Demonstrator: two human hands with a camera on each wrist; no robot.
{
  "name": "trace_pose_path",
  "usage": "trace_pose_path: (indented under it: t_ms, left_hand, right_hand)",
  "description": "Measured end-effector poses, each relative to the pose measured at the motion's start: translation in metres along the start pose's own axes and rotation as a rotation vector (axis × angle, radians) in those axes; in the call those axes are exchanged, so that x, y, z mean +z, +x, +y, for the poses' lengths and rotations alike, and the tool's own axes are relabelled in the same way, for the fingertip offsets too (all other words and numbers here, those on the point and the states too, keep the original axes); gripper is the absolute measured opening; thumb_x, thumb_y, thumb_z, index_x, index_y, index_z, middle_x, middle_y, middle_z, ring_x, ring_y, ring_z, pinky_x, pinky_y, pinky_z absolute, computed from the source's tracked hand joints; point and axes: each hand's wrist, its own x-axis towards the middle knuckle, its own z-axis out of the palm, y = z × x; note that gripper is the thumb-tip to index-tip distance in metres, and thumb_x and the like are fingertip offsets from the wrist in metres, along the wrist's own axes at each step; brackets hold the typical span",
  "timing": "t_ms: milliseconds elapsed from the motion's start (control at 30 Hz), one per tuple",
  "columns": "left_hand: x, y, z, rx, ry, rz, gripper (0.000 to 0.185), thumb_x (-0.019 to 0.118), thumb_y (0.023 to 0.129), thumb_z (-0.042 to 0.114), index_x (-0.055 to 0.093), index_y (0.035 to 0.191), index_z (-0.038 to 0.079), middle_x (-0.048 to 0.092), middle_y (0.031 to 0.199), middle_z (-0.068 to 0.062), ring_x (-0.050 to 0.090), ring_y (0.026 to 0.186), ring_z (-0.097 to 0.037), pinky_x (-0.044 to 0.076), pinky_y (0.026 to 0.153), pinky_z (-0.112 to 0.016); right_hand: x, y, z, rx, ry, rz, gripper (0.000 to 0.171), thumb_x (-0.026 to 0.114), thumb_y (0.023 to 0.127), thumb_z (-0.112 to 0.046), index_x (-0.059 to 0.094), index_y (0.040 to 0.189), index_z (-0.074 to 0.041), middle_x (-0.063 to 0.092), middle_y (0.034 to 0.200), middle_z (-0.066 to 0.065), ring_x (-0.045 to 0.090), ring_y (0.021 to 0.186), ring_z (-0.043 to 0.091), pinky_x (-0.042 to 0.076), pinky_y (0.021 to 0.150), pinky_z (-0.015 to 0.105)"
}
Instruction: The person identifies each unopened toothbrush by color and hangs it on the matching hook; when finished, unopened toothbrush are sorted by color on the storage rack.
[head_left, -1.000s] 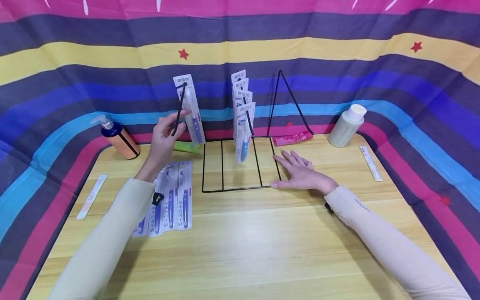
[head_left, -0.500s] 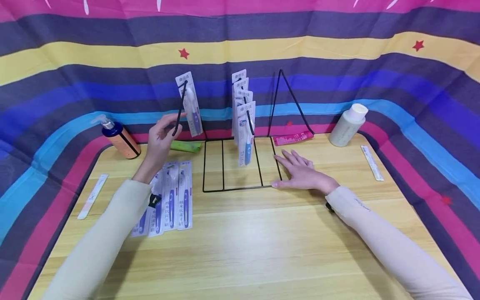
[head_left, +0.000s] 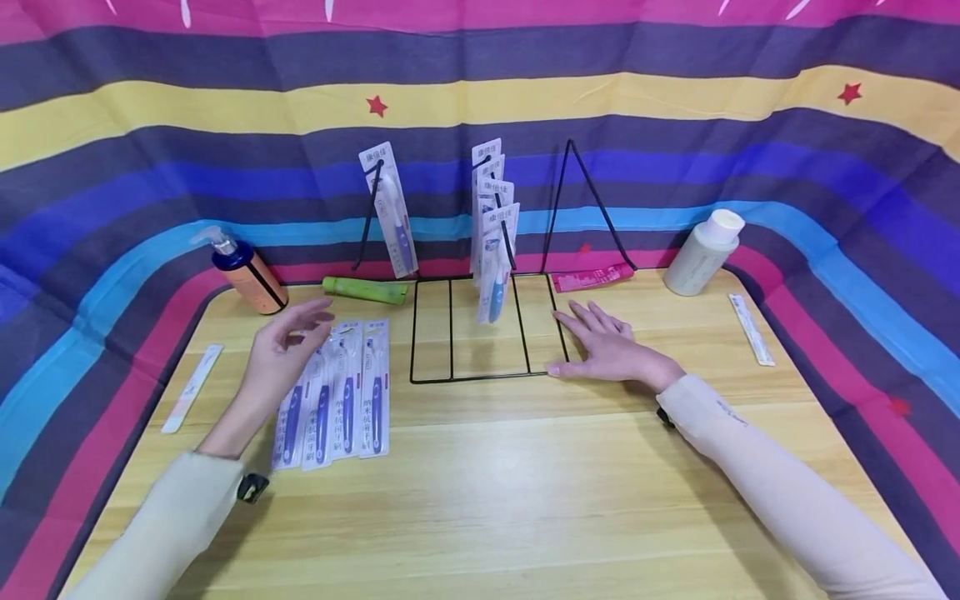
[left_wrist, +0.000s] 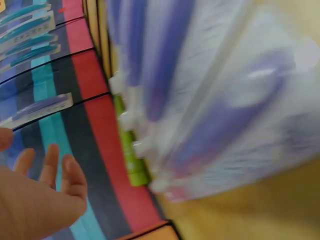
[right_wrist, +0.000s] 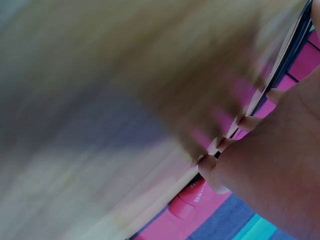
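Observation:
My left hand [head_left: 281, 350] hovers over the upper left of several packaged purple toothbrushes [head_left: 375, 400] lying fanned on the table. It holds nothing, and its fingers are loosely bent in the left wrist view. One packaged purple toothbrush [head_left: 396, 221] hangs on the left hook of a black wire rack [head_left: 487, 378]. Several packaged blue toothbrushes [head_left: 495, 271] hang on the middle hook. The right hook [head_left: 592, 192] carries nothing. My right hand [head_left: 607, 346] rests at the right edge of the rack's base with fingers spread, its fingertips at the wire.
A green tube [head_left: 365, 290] lies left of the rack, and a pink tube [head_left: 592, 277] behind its right side. An orange pump bottle [head_left: 253, 279] and a pale bottle [head_left: 702, 254] stand at the back. Slim white packets [head_left: 192, 389] lie at either side.
My left hand has come away from the left hook and moved down and left to the toothbrushes on the table. The purple toothbrush stays on the hook. My right hand has stayed put.

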Motion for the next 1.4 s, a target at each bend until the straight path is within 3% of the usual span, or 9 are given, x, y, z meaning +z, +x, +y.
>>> trace_pose_path:
  t_ms: [233, 300, 400, 500, 567, 733, 900, 1167, 1400]
  left_hand:
    - [-0.013, -0.033, -0.017, -0.221, 0.074, -0.002, 0.049, 0.062, 0.114, 0.028, 0.056, 0.157, 0.005, 0.061, 0.141, -0.019, 0.055, 0.117, -0.016, 0.048, 0.089, -0.018]
    - [-0.015, -0.04, -0.021, -0.282, 0.141, -0.029, 0.053, 0.063, 0.112, 0.024, 0.052, 0.159, 0.003, 0.054, 0.145, -0.024, 0.053, 0.122, -0.026, 0.047, 0.094, -0.026]
    - [-0.017, -0.049, -0.026, -0.36, 0.251, -0.116, 0.062, 0.067, 0.108, 0.015, 0.044, 0.163, 0.0, 0.044, 0.148, -0.032, 0.048, 0.125, -0.042, 0.047, 0.101, -0.049]
    - [-0.017, -0.053, -0.029, -0.381, 0.342, -0.171, 0.071, 0.069, 0.102, 0.004, 0.038, 0.166, -0.001, 0.036, 0.148, -0.039, 0.045, 0.126, -0.052, 0.043, 0.103, -0.067]
    - [-0.018, -0.053, -0.03, -0.374, 0.369, -0.171, 0.076, 0.069, 0.099, -0.002, 0.035, 0.167, -0.002, 0.036, 0.146, -0.042, 0.047, 0.124, -0.053, 0.044, 0.103, -0.07]
    - [-0.025, -0.048, -0.031, -0.432, 0.368, -0.184, 0.075, 0.067, 0.101, 0.001, 0.03, 0.166, -0.006, 0.049, 0.138, -0.043, 0.059, 0.111, -0.046, 0.053, 0.09, -0.054]
    - [-0.034, -0.046, -0.031, -0.503, 0.368, -0.2, 0.067, 0.066, 0.104, 0.007, 0.034, 0.162, -0.003, 0.051, 0.131, -0.034, 0.056, 0.104, -0.04, 0.047, 0.081, -0.044]
    - [-0.051, -0.042, -0.041, -0.498, 0.316, -0.215, 0.053, 0.066, 0.108, 0.007, 0.042, 0.153, -0.006, 0.05, 0.12, -0.025, 0.053, 0.099, -0.034, 0.046, 0.072, -0.034]
    - [-0.057, -0.041, -0.039, -0.442, 0.288, -0.101, 0.037, 0.054, 0.109, -0.002, 0.057, 0.145, -0.01, 0.05, 0.122, -0.022, 0.049, 0.097, -0.029, 0.047, 0.065, -0.026]
  right_hand:
    - [0.001, 0.0, 0.002, 0.003, -0.022, 0.019, 0.11, 0.066, 0.096, -0.076, 0.018, 0.177, -0.02, 0.002, 0.182, 0.015, -0.005, 0.165, 0.045, 0.008, 0.12, 0.077]
    - [0.002, 0.001, 0.002, 0.001, -0.032, 0.02, 0.11, 0.065, 0.096, -0.076, 0.018, 0.177, -0.02, 0.002, 0.182, 0.015, -0.005, 0.165, 0.045, 0.009, 0.12, 0.078]
    - [0.001, 0.002, 0.002, -0.002, -0.038, 0.021, 0.11, 0.065, 0.096, -0.077, 0.018, 0.177, -0.02, 0.002, 0.183, 0.014, -0.005, 0.165, 0.046, 0.009, 0.12, 0.079]
    - [0.001, 0.003, 0.002, -0.008, -0.04, 0.021, 0.11, 0.066, 0.095, -0.077, 0.018, 0.177, -0.02, 0.002, 0.183, 0.014, -0.005, 0.165, 0.046, 0.009, 0.119, 0.079]
    - [0.0, 0.003, 0.003, -0.009, -0.039, 0.022, 0.11, 0.065, 0.095, -0.078, 0.018, 0.177, -0.021, 0.002, 0.183, 0.014, -0.005, 0.165, 0.046, 0.009, 0.12, 0.079]
    - [0.001, 0.0, 0.005, 0.002, -0.04, 0.017, 0.11, 0.064, 0.096, -0.078, 0.016, 0.177, -0.021, 0.001, 0.183, 0.013, -0.006, 0.165, 0.046, 0.008, 0.12, 0.079]
    - [0.001, 0.0, 0.004, -0.004, -0.039, 0.016, 0.11, 0.064, 0.096, -0.078, 0.016, 0.177, -0.021, 0.001, 0.183, 0.013, -0.005, 0.165, 0.046, 0.009, 0.12, 0.079]
    - [0.001, -0.001, 0.001, -0.003, -0.037, 0.014, 0.109, 0.064, 0.096, -0.077, 0.017, 0.177, -0.02, 0.002, 0.183, 0.014, -0.005, 0.164, 0.046, 0.009, 0.12, 0.079]
    - [0.001, 0.0, 0.002, 0.0, -0.045, 0.017, 0.11, 0.064, 0.096, -0.078, 0.017, 0.177, -0.021, 0.002, 0.183, 0.013, -0.005, 0.165, 0.046, 0.009, 0.12, 0.078]
